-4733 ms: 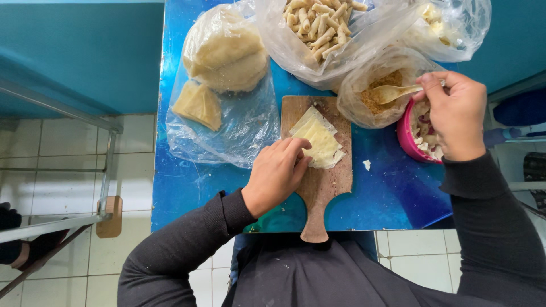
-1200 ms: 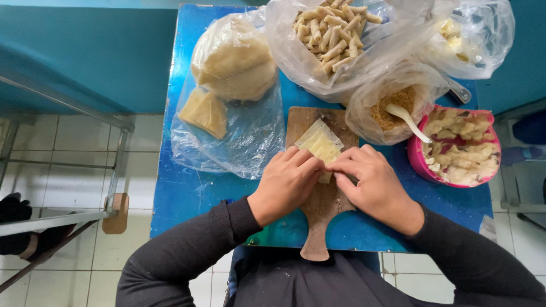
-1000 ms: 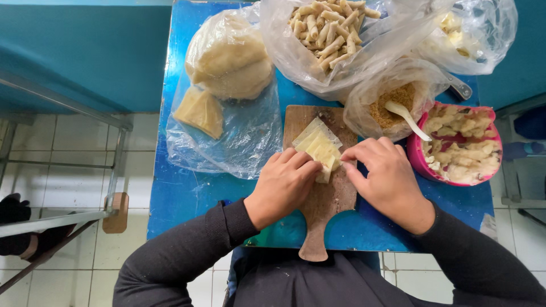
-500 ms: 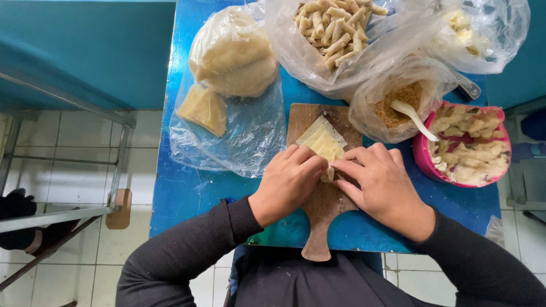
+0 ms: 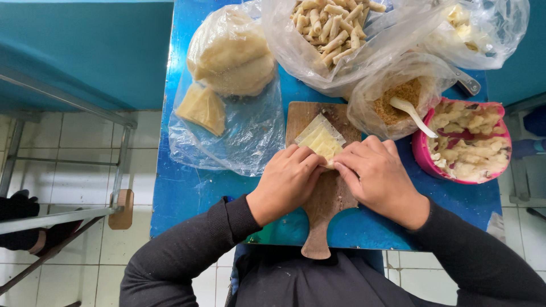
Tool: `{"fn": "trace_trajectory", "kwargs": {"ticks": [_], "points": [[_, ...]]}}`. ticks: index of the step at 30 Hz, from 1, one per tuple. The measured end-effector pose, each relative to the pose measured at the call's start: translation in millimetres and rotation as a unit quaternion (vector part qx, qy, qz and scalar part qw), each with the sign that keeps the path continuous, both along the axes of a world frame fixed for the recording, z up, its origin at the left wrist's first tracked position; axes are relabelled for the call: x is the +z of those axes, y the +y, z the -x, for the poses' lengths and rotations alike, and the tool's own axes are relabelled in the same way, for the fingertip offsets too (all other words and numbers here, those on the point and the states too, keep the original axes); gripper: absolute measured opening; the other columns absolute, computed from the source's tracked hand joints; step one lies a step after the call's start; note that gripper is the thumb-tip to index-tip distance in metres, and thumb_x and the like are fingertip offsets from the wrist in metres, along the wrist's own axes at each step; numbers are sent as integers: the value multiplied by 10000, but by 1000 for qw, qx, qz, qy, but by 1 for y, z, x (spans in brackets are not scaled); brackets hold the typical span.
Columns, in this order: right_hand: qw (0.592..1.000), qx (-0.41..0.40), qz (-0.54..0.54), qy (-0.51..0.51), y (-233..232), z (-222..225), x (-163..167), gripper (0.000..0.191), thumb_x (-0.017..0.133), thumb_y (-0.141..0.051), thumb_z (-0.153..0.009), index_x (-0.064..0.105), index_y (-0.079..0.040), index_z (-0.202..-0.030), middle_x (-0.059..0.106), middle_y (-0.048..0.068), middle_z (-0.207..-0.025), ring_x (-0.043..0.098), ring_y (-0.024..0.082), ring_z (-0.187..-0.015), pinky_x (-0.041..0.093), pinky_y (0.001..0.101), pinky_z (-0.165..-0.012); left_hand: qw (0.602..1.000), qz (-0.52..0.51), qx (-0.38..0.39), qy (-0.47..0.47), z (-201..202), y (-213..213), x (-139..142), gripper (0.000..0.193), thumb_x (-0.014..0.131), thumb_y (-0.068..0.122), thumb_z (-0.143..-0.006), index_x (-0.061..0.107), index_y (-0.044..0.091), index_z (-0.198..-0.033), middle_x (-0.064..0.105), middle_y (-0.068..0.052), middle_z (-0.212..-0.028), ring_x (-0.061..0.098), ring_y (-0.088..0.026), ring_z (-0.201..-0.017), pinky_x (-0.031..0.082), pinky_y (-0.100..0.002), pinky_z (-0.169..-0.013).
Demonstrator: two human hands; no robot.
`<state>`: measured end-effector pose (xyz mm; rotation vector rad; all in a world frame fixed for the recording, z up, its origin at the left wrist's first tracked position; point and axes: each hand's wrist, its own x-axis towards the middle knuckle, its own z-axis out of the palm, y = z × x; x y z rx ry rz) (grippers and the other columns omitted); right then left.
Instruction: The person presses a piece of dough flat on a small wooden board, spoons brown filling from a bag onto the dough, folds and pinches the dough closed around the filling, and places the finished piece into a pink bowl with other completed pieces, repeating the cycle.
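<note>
1. Both hands sit at the centre of the frame on a wooden cutting board (image 5: 328, 187), whose handle points toward the bottom edge.
2. The left hand (image 5: 286, 183) has its fingers curled, the tips pinching the near edge of a pale yellow pastry sheet (image 5: 319, 137).
3. The right hand (image 5: 380, 178) mirrors it from the other side, fingertips pressed onto the same edge, so the two hands nearly touch.
4. The sheet lies tilted on the upper part of the board, its far corner free; what sits under the fingers is hidden, so I cannot tell whether filling is inside.
5. The board rests on a blue table (image 5: 187, 193).
6. Just right of the board, a clear bag of brownish crumbs (image 5: 392, 102) holds a white spoon (image 5: 414, 115).
7. At the right edge of the frame stands a pink bowl (image 5: 424, 162) heaped with pale mash.
8. At upper centre, a plastic bag holds finished rolls (image 5: 333, 28).
9. At upper left of the table, another bag holds stacked wrappers (image 5: 230, 54), with a folded piece (image 5: 200, 108) below them.
</note>
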<state>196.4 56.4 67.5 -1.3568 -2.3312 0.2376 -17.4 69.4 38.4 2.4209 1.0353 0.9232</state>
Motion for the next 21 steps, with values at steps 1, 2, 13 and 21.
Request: {"fn": "trace_trajectory", "kwargs": {"ticks": [1,2,13,21], "points": [[1000,10,-3,5,-1,0,1,129,734,-227,-850,762,-136,-937,685,-23,-923,579,226,-886,371,398,-775,1000,0,2,-4,0,0,-1,111,720,132,-916,672,100,-1010,636,-50,-948,605,-277,-915,493,-400,-801],[1000,20,-7,10,-1,0,1,164,744,-251,-827,763,-127,-933,685,-16,-917,578,229,-875,366,398,-759,1000,0,5,-9,0,0,-2,106,716,125,-911,673,97,-1004,638,-54,-941,607,-281,-912,493,-402,-798],[989,-68,94,89,19,1,-25,141,782,-251,-840,726,-129,-798,675,27,-818,606,268,-832,444,410,-740,989,134,57,-33,-4,12,4,124,717,164,-875,639,84,-929,702,-95,-841,680,-319,-810,530,-439,-695],[994,-13,33,99,16,3,-19,67,740,-113,-820,711,-139,-875,693,22,-888,608,264,-910,438,398,-812,996,81,30,-32,-1,14,4,53,688,103,-894,661,110,-939,637,-86,-922,623,-319,-933,516,-424,-784]]}}
